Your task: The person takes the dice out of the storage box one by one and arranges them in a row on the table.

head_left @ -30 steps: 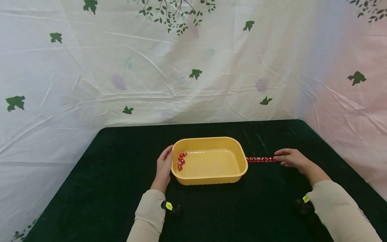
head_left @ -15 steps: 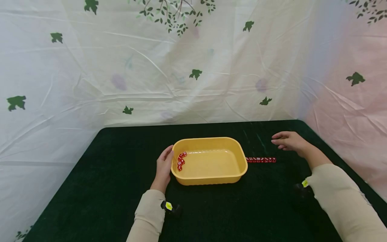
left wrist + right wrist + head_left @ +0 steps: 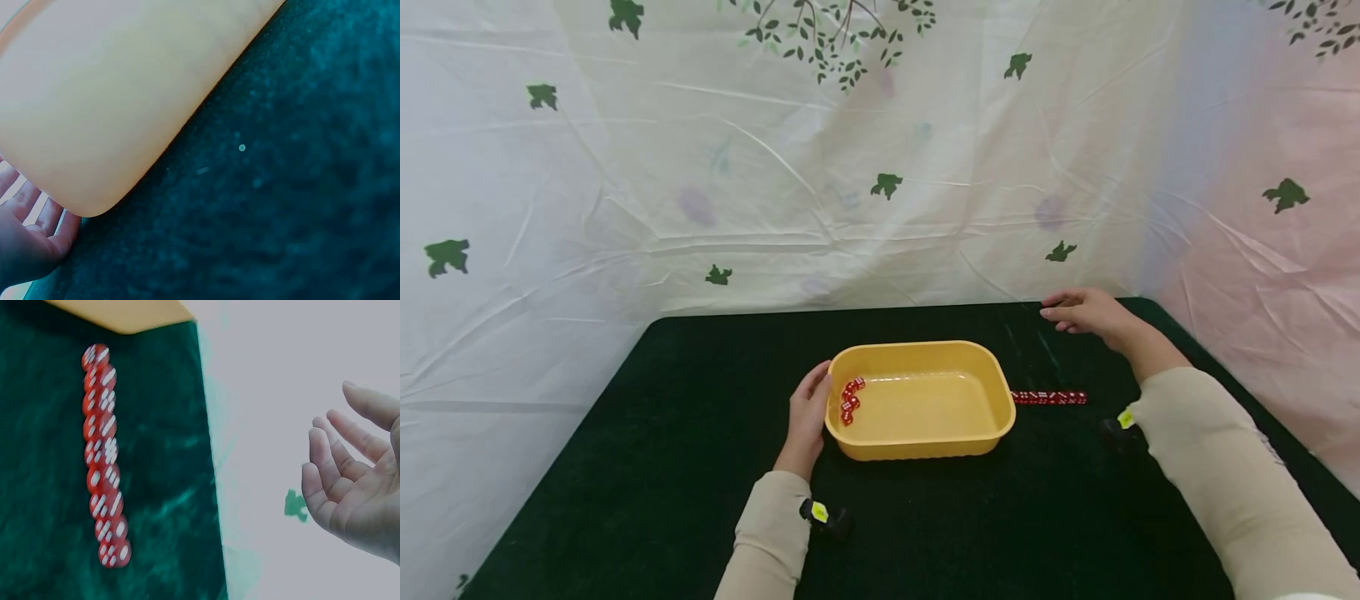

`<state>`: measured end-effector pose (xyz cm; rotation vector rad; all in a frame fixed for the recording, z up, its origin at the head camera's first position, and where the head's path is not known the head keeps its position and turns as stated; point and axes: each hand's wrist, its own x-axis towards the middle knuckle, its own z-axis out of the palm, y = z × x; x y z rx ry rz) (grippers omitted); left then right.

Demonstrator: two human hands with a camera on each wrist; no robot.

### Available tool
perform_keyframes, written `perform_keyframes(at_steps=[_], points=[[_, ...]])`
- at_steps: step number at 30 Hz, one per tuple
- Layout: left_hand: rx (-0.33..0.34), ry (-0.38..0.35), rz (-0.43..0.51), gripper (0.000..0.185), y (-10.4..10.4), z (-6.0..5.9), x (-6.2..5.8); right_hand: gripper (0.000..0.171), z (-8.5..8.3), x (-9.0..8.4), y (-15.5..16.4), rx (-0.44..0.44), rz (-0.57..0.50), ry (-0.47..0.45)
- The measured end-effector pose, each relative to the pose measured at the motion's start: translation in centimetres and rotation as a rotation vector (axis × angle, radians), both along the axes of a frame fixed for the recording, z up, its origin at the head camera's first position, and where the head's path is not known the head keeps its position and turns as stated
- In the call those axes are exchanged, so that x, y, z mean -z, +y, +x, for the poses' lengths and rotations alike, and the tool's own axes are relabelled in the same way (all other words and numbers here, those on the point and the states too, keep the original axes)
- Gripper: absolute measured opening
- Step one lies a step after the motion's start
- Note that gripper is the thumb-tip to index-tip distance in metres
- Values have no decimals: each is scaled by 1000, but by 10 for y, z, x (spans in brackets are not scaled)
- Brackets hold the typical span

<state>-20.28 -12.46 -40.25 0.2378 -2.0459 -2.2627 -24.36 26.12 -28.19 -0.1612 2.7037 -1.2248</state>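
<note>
A yellow plastic tub (image 3: 932, 450) stands on the dark green table. Against its left end lies my left hand (image 3: 807, 412), fingers along the outer wall; the left wrist view shows these fingers (image 3: 47, 215) spread beside the tub's rounded corner. Several red dice (image 3: 850, 402) lie inside at the left end. From the tub's right side runs a straight row of red dice (image 3: 1048, 398), seen from above in the right wrist view as a line of dice (image 3: 103, 453). Beyond that row my right hand (image 3: 1093, 315) is raised, fingers loosely bent, holding nothing.
The green tabletop (image 3: 662, 467) reaches back to a pale cloth (image 3: 775, 167) printed with leaves, which hangs behind and at both sides. In the right wrist view the tub's corner (image 3: 137, 315) shows above the dice row.
My right hand has left the right end of the dice row and moved up, away toward the back edge, and a little left. The left hand, tub and dice stay in place.
</note>
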Motion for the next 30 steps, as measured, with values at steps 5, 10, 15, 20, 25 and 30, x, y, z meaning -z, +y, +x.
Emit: perform_keyframes(at_steps=[5, 10, 15, 20, 25, 30], points=[[5, -4, 4, 37, -1, -1, 0, 54, -8, -8, -19, -11, -9, 19], [6, -6, 7, 36, 0, -3, 1, 48, -14, -11, -35, -19, -32, 62], [2, -6, 7, 35, 1, -3, 2, 41, -20, -8, -54, -16, -61, 86], [-5, -10, 6, 35, 0, -3, 1, 39, -25, -3, -77, -49, -116, 63], [-2, -8, 3, 35, 0, -1, 2, 38, -25, 4, -101, -68, -156, 42], [3, 0, 3, 35, -1, 0, 4, 34, -22, 11, -124, -88, -208, 35]])
